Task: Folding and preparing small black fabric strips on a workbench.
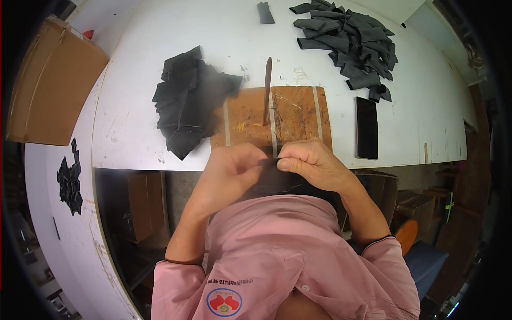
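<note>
Both my hands meet at the table's front edge, pinching a piece of dark fabric (274,176) that hangs down in front of me. My left hand (234,165) grips its left side with fingers curled. On the other side, my right hand (312,162) pinches the top edge between thumb and forefinger. Just beyond the hands lies a brown wooden board (298,114) with pale stripes. From it rises a slim brown pointed rod (267,90). To the left is a pile of flat black fabric pieces (184,106), partly blurred.
A heap of dark grey fabric tubes (352,40) lies at the far right, and one lone tube (265,13) at the back. A black phone (366,128) rests at the right. At the left are a cardboard box (56,80) and black scraps (70,181) on a side table.
</note>
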`<state>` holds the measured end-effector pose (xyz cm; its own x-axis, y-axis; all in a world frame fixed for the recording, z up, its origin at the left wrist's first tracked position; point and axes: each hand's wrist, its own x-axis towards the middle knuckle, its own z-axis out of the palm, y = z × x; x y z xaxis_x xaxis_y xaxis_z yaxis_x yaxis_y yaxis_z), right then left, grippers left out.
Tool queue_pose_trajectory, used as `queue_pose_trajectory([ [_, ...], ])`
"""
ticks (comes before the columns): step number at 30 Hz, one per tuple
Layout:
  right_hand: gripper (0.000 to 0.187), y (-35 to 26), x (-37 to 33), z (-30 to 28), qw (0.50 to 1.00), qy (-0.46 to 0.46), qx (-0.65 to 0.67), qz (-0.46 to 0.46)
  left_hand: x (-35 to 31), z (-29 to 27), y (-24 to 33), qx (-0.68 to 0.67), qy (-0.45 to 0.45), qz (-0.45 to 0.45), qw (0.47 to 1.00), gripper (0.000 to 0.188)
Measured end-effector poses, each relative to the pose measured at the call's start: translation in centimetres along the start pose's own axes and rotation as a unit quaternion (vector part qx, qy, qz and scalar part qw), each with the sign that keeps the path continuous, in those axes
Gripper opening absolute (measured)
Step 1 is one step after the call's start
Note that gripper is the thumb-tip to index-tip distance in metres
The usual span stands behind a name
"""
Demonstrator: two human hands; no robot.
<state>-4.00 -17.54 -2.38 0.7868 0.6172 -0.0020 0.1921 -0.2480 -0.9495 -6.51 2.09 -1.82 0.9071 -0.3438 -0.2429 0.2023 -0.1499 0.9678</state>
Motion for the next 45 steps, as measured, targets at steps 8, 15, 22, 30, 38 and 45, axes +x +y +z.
queue_pose_trajectory([
  [8, 0.025, -0.7, 0.0, 1.7, 0.929, 0.314, -0.162, -0.110, 0.2, 2.5, -0.8, -0.049, 0.218, 0.047, 0.974, 0.007],
  [15, 0.015, 0.0, 1.3, 4.2, 0.940, 0.298, -0.105, -0.131, 0.5, 4.3, -1.9, 0.145, 0.307, 0.182, 0.923, 0.008],
  [22, 0.016, 1.5, 2.3, 5.3, 0.913, 0.314, -0.218, -0.143, 0.8, 3.2, -1.7, -0.086, 0.343, 0.096, 0.930, 0.014],
  [30, 0.002, 1.3, 1.1, 4.7, 0.898, 0.120, 0.419, 0.063, 0.3, 1.3, -1.1, -0.354, 0.130, -0.005, 0.926, 0.019],
  [38, 0.016, 1.4, 1.8, 4.7, 0.911, 0.091, 0.388, 0.108, 1.4, 2.9, -2.6, -0.082, 0.357, 0.103, 0.925, 0.021],
  [45, 0.011, 2.3, 1.2, 4.5, 0.887, 0.140, 0.437, -0.060, -1.0, 2.1, 0.5, -0.517, -0.088, 0.001, 0.851, 0.029],
])
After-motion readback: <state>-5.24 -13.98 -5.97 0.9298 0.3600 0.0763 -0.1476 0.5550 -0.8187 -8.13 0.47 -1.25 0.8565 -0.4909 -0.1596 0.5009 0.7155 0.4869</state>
